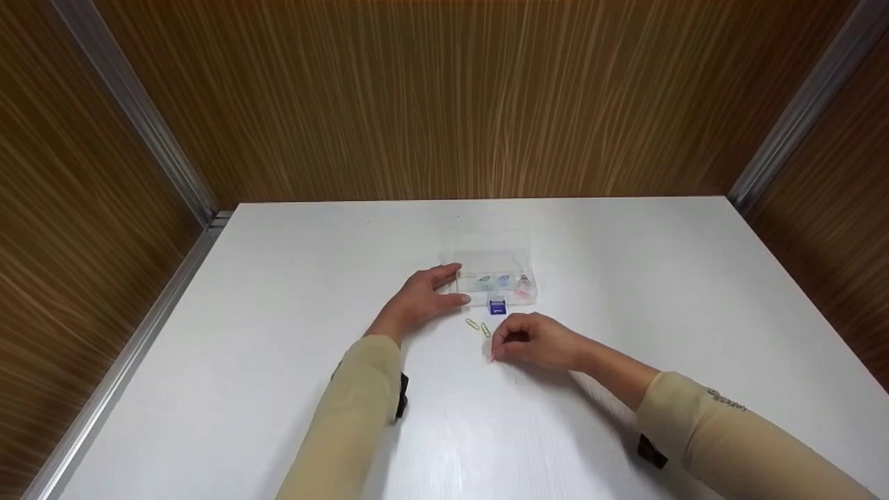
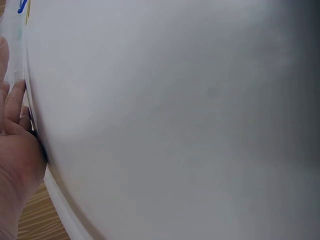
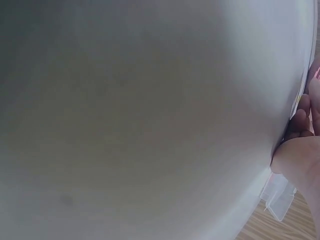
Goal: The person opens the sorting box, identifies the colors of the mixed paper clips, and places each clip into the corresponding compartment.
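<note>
A clear plastic box [image 1: 472, 298] with its lid [image 1: 492, 244] raised at the back stands mid-table. Its compartments hold small green, blue and red-pink paper clips, and a dark blue latch [image 1: 497, 307] hangs at the front. My left hand [image 1: 420, 298] rests against the box's left side, fingers fairly straight, thumb at the front corner. In front of the box my right hand [image 1: 538, 342] pinches a pink paper clip [image 1: 492, 356] between thumb and index finger, close to the tabletop. Two yellow paper clips, a left one [image 1: 472, 323] and a right one [image 1: 485, 330], lie between the box and this hand.
The white table [image 1: 208, 389] is bounded by a wood-grain panel [image 1: 444, 97] at the back and by panels with metal rails at both sides. Both wrist views show mostly tabletop, with the hands at the frame edges.
</note>
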The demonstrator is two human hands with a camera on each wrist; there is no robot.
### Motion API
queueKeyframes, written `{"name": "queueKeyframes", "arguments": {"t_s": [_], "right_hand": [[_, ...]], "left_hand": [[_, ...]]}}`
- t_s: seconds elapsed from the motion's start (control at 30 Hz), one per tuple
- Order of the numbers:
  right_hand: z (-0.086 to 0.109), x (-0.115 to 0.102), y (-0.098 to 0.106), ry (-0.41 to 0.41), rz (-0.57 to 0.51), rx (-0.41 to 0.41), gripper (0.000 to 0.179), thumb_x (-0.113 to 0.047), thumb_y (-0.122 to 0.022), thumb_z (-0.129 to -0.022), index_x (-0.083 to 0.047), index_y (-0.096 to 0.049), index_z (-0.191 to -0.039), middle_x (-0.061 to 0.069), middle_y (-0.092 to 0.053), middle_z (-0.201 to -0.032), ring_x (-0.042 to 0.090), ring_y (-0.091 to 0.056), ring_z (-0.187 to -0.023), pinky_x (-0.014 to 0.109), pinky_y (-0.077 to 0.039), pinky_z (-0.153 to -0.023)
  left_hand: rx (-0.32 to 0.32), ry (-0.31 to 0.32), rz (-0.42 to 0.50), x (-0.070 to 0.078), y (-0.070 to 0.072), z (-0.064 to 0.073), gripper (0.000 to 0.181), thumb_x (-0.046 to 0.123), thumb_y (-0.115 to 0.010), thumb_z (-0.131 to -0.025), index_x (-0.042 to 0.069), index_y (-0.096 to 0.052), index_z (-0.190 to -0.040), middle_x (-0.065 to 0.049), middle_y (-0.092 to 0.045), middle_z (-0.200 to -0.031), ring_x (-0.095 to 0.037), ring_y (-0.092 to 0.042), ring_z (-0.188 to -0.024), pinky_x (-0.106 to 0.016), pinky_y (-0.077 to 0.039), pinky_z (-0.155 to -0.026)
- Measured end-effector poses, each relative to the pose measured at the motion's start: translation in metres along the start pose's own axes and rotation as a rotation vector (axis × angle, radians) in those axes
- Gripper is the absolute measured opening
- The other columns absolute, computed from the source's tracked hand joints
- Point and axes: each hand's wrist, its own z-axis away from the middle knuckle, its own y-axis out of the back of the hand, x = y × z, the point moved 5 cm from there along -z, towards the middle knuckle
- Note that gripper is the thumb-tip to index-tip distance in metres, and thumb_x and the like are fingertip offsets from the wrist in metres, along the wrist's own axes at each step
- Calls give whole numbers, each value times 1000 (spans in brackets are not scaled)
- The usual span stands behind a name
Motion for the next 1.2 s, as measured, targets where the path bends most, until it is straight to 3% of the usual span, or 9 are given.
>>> {"name": "queueKeyframes", "arguments": {"t_s": [0.4,0.8,1.0,1.2], "right_hand": [[-2,2,6,-57,-93,19,7,-10,-72,-102,-6,-77,-105,4,-70,-98,20,-56,-93,24,-45,-76],[-2,2,19,-42,-156,59,9,-6,-70,-102,1,-74,-106,11,-70,-96,14,-57,-83,20,-45,-70],[0,-2,34,-50,-129,117,10,-9,-70,-103,-1,-74,-107,12,-70,-100,18,-58,-87,22,-49,-73],[0,-5,56,-88,-85,239,10,-9,-71,-103,-3,-75,-109,8,-71,-105,23,-59,-94,22,-51,-75]], "left_hand": [[6,32,-31,2,1,1,75,40,-80,-96,29,-47,-162,10,-49,-161,-20,-23,-160,-43,-16,-130],[6,19,4,5,0,-2,74,36,-82,-96,27,-49,-162,7,-51,-160,-18,-26,-159,-41,-19,-129],[11,28,39,3,0,-3,75,33,-83,-95,26,-49,-161,7,-52,-159,-18,-25,-159,-40,-17,-130],[11,31,46,2,0,-2,76,33,-83,-94,26,-49,-161,7,-51,-160,-19,-24,-160,-40,-16,-130]]}}
